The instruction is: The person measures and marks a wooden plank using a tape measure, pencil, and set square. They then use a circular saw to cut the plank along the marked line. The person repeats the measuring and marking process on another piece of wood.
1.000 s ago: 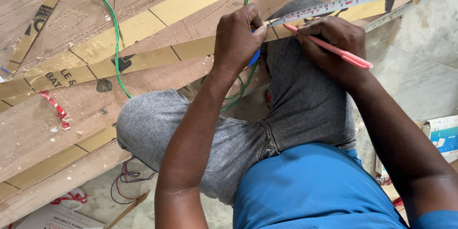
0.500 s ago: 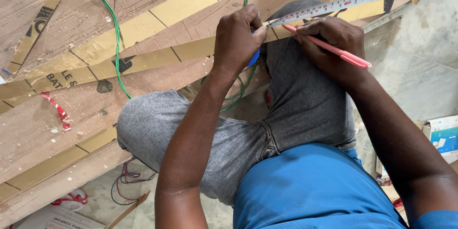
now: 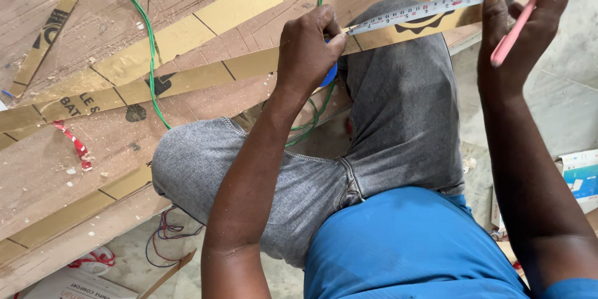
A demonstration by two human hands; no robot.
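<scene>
My left hand point(image 3: 308, 47) grips a blue tape measure case point(image 3: 328, 76) and pins it against a taped cardboard sheet point(image 3: 205, 18). The steel tape blade point(image 3: 430, 6) runs from that hand to the upper right. My right hand point(image 3: 526, 18) holds the far end of the blade and also clasps a pink pencil point(image 3: 512, 36) that slants down and to the left. My knee in grey jeans point(image 3: 398, 93) lies under the blade.
A green cable point(image 3: 149, 43) crosses the cardboard, and another green loop lies near my left hand. Red-and-white strips point(image 3: 75, 143) lie at the left. Red and blue wires point(image 3: 165, 233) trail below the sheet. A blue-and-white box point(image 3: 579, 177) sits on the tiled floor at right.
My right hand has slid away from the left along the blade toward the upper right, drawing out more tape. The pencil now points downward. My left hand has stayed in place.
</scene>
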